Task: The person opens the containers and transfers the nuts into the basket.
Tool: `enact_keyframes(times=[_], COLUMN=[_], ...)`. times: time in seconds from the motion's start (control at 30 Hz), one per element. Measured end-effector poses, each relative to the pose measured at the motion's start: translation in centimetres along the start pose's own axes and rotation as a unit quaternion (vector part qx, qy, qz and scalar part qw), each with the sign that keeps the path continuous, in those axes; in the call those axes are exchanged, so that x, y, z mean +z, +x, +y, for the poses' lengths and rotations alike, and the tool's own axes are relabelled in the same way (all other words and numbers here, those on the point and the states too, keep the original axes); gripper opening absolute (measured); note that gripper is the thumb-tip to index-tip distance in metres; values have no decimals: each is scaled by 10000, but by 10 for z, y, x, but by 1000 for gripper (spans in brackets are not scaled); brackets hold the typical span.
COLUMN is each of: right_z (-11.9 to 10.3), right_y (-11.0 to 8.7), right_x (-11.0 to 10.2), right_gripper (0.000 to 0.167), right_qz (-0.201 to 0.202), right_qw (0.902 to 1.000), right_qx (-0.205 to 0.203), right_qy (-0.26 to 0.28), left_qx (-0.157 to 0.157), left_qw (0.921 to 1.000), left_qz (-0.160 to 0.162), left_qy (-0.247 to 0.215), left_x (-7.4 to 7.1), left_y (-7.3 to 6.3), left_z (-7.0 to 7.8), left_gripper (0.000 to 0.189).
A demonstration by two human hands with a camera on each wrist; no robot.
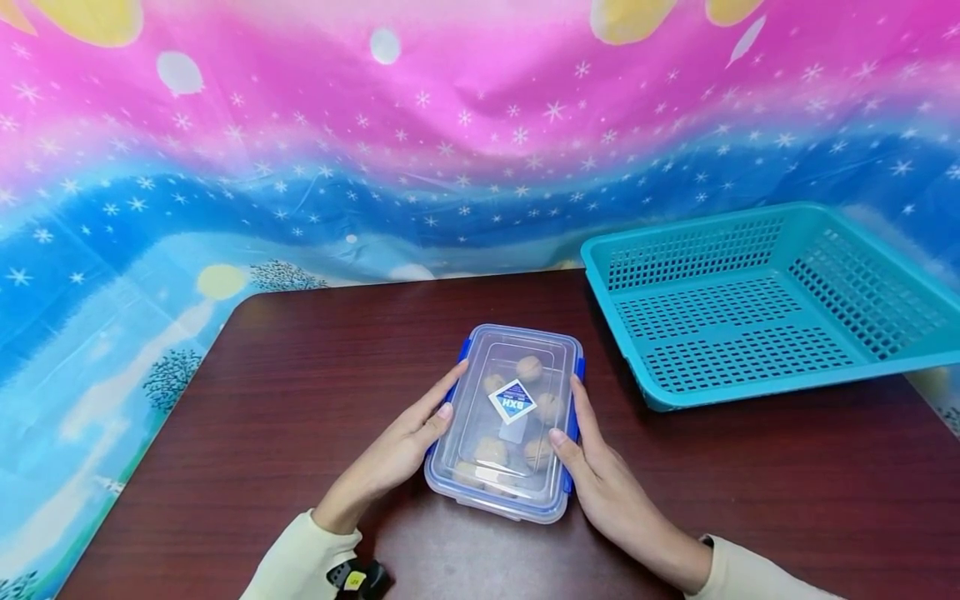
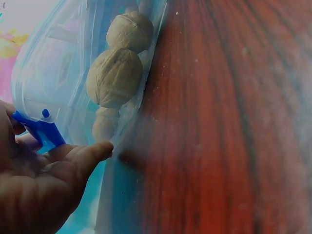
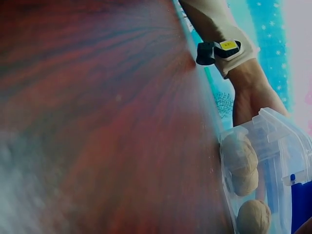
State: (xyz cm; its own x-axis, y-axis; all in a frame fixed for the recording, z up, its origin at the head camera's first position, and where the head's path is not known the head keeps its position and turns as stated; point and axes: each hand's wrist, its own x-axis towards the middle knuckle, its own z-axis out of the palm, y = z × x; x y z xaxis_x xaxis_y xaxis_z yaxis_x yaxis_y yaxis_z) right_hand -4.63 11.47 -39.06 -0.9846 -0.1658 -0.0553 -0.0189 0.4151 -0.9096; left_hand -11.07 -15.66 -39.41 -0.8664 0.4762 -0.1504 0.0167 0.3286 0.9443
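Observation:
A clear plastic food container [image 1: 480, 346] with blue side clasps stands low at the table's middle, its lid on. Several walnuts [image 2: 115, 78] lie inside, and a blue-and-white label [image 1: 513, 402] marks the lid. At the container's left side, my left hand [image 1: 401, 442] holds the edge, thumb by the rim; in the left wrist view its fingers are near a blue clasp [image 2: 41, 130]. My right hand [image 1: 611, 483] holds the opposite side, its thumb over the lid's edge. Walnuts [image 3: 253, 217] also show through the wall in the right wrist view.
A turquoise perforated basket [image 1: 637, 367] stands on the dark wood table [image 1: 337, 342] at the back right. A colourful printed cloth [image 1: 450, 167] hangs behind the table and along its left side. A black wrist device [image 1: 360, 577] is at the left sleeve.

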Motion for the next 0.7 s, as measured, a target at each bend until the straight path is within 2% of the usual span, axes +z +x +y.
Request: enact_keyframes(times=[0.2,0.47,0.7], right_z=[0,0,0], right_y=[0,-1,-1], right_x=[0,1,0], right_gripper=[72,72,72], right_qz=[-5,7,-27], right_qw=[10000,10000,9999], right_qx=[25,30,137], right_qy=[-16,-31,1], left_qx=[2,17,161], left_qw=[9999,9996,9991], left_qz=[-70,-269,-383], left_qy=[151,55,61], left_x=[-3,-6,-9], left_y=[0,0,2], left_z=[0,-2,-5], left_gripper=[56,57,56])
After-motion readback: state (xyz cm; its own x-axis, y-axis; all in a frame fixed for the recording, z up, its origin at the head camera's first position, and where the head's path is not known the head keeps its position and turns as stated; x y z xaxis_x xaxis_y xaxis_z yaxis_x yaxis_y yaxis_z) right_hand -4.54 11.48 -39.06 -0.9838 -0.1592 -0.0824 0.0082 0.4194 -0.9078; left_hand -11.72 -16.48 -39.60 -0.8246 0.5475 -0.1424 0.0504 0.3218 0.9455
